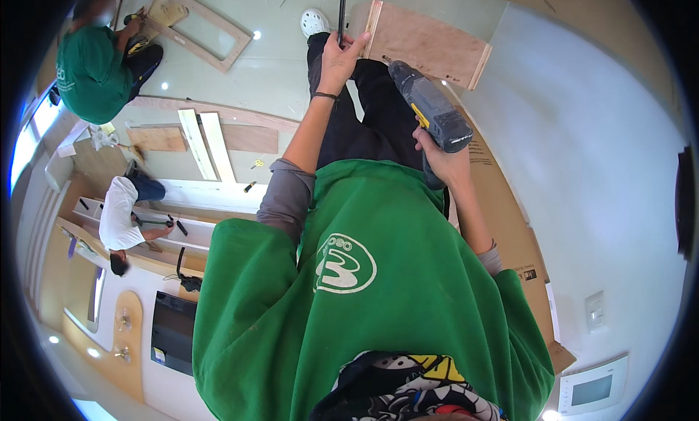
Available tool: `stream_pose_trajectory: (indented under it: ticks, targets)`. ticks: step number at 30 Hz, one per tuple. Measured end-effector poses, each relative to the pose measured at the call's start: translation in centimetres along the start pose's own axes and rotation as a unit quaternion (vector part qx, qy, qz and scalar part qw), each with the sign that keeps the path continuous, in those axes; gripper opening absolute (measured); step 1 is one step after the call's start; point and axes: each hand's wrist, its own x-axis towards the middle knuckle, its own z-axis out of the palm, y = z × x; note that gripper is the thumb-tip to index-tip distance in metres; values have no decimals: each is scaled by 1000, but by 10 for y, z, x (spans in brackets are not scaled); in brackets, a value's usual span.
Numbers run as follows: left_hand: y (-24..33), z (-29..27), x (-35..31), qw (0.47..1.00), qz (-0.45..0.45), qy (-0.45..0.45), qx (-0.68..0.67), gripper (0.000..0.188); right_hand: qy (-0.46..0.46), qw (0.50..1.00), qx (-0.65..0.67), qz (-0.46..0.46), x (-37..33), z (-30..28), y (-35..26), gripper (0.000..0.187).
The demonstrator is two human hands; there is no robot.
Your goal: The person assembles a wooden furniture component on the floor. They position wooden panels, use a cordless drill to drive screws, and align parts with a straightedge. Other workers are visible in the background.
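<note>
My left hand is closed around a slim black bar that points away from me. Its thumb side reaches to the pale edge of a wooden box-like piece, made of reddish-brown plywood. In my right hand is a grey-black cordless drill with a yellow mark on its side, fingers wrapped round the grip. The drill's tip points away toward the near edge of the wooden piece; whether it touches cannot be made out. My dark trouser legs lie between the hands.
A white clog shows beyond my left hand. Brown cardboard runs along the white wall at right. At left, one person in green works by a wooden frame; another in white leans over a long cabinet. Boards lie on the floor.
</note>
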Motion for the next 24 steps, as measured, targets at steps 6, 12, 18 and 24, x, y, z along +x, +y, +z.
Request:
stream_pose_trajectory:
  ticks: [6, 12, 18, 24]
  targets:
    - [10, 7, -13, 997, -12, -7, 79, 68, 8, 999, -46, -2, 5, -1, -2, 28]
    - [14, 15, -17, 999, -4, -31, -33, 64, 33, 974, -220, -51, 3, 1, -71, 33]
    - [2, 10, -17, 997, 17, -40, -67, 67, 7, 980, -201, -8, 16, -2, -73, 28]
    - [4, 9, -23, 999, -8, -45, -17, 69, 26, 994, -71, 80, 8, 5, -58, 21]
